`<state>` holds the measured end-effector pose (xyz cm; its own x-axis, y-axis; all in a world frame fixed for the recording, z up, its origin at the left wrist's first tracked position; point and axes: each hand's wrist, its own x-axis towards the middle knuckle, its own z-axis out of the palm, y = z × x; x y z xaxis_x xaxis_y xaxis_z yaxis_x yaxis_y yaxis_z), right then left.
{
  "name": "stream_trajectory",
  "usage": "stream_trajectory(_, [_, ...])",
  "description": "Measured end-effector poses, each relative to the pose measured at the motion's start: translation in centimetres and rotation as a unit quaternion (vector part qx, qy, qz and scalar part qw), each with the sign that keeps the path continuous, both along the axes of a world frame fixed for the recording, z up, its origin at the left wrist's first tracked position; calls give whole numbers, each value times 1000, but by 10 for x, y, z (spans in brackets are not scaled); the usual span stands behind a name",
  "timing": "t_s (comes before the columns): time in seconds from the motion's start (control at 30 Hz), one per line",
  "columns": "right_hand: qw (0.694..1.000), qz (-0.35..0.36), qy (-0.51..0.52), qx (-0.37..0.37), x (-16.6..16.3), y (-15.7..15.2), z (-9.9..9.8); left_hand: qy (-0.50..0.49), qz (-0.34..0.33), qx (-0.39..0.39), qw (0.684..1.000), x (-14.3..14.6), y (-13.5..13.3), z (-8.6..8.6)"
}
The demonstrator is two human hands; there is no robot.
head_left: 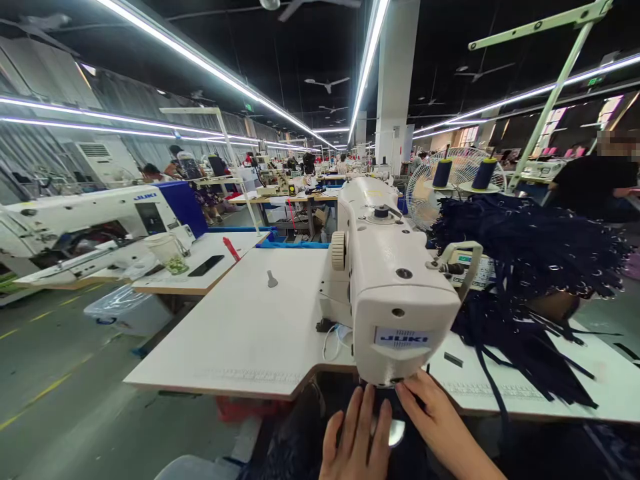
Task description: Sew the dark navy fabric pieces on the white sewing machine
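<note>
At the far left a second white sewing machine (75, 220) stands on its own counter (200, 277), with a white cup (165, 250), a dark phone (206, 265) and a red pen-like item (231, 249) beside it, and a clear plastic bin (117, 307) on the floor below. Nearer the middle, the wide white counter (240, 333) carries the white Juki sewing machine (385, 280), whose head faces the camera. Below the head, at the bottom edge, the left hand (356, 440) lies flat with its fingers (363, 413) stretched out and released, pressing on dark navy fabric (400, 407) right in front of the needle area. Just to its right, the right hand (435, 420) reaches in with its fingers (413, 393) extended, their tips resting on the same fabric under the machine head; neither hand clenches anything. The fabric lies at the counter's front edge, between both hands and beneath the head. Further right, a heap of dark navy strips (525, 267) is piled on the counter, some trailing toward the front edge. Behind it stand two navy thread cones (484, 173) and a white fan (450, 183), and at the far right a person in black (595, 183) sits.
</note>
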<state>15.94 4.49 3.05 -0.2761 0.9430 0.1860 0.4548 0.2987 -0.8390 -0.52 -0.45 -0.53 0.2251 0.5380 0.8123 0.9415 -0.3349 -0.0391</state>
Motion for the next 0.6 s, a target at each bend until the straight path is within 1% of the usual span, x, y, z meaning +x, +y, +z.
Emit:
stream_trajectory(0.33, [999, 7, -11, 38, 1, 3, -4, -42, -3, 39, 998, 5, 4, 0])
stream_trajectory(0.6, [999, 14, -34, 26, 5, 3, -4, -46, 1, 66, 997, 6, 8, -3])
